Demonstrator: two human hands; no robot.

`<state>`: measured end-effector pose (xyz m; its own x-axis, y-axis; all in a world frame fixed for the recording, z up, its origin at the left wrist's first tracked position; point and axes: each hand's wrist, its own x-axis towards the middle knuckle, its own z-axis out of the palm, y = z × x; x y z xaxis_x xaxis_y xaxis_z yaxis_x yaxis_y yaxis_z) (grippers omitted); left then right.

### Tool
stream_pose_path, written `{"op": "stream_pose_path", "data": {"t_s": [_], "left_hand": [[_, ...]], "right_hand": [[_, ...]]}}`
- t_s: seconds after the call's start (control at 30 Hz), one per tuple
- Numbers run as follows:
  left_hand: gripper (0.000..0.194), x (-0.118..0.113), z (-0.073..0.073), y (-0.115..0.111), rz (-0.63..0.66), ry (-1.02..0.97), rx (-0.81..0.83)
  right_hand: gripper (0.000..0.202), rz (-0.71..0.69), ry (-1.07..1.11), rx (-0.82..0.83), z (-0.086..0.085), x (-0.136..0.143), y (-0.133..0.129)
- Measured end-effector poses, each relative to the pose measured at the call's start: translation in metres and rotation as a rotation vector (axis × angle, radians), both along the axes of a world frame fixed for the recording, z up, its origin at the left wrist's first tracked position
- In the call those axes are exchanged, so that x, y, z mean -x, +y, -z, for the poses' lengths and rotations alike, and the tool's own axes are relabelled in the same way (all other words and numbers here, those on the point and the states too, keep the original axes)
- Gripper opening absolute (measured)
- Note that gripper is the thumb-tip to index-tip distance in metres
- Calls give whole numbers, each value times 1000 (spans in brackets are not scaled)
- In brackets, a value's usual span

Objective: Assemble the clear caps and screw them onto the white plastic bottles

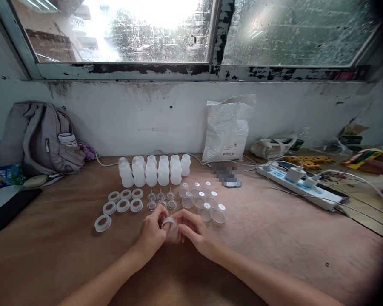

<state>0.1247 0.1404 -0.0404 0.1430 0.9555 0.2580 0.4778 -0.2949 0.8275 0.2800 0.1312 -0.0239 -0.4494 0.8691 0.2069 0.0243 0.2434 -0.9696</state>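
Observation:
Between both hands, close above the table, is a translucent screw ring (170,220) of a baby bottle. My left hand (153,227) grips its left side with thumb and fingers. My right hand (194,229) pinches its right edge; whether a teat sits inside it is partly hidden by my fingers. Just beyond lie several clear teats (160,195), tips up. Several loose screw rings (102,223) are spread to the left. Dome caps (218,214) stand in rows to the right. Frosted baby bottles (151,174) are lined up behind, one at the left with a clear cap on.
A grey backpack (40,136) leans against the wall at left, near a black phone-like slab (12,210). A white plastic mailer (230,129) stands behind a blurred dark device (227,174). At right are a power strip (301,187), cables, and another person's hand (381,163) holding a yellow-green tool.

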Motion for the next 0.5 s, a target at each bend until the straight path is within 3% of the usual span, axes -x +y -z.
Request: {"op": "stream_pose_path", "data": {"t_s": [0.13,0.33,0.5], "left_hand": [[21,2,3,7,20,-163,82],[23,-1,6,9,95,-288,194],[26,0,-4,2,217,-479,382]], "right_hand": [[25,129,80,160,4,2,5],[28,142,33,102,9,1,10],[32,216,51,105,11,-2,13]]}}
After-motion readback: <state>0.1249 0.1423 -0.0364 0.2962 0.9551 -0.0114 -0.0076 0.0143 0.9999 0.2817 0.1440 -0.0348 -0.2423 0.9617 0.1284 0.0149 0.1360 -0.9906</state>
